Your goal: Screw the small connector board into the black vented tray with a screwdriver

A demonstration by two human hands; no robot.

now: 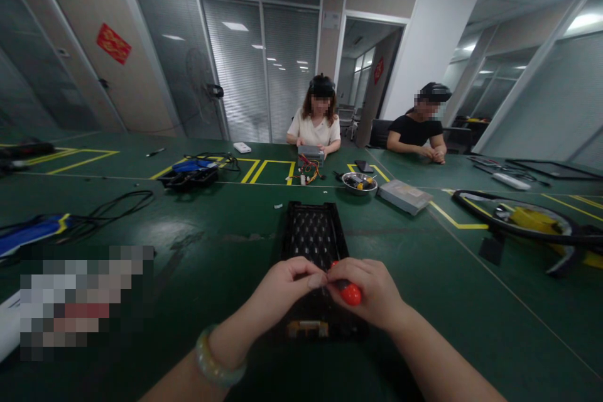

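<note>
A long black case (342, 235) lies on the green table in front of me, its inside patterned with rows of small shapes. Over its middle, my left hand (294, 279) has thumb and forefinger pinched together, touching the fingertips of my right hand (370, 289). Whatever sits in that pinch is too small to make out. The right fingers curl around a red rounded handle (351, 294); its other end is mostly covered by the hand. Near the case's close end is a yellowish strip (308, 328).
Beyond the case stand a metal bowl (359, 183) of small parts and a grey metal box (405, 196). Cables (117, 204) and blue-black gear (193, 169) lie left; a black hoop-shaped thing (527, 217) lies right. Two people (315, 122) sit across the table.
</note>
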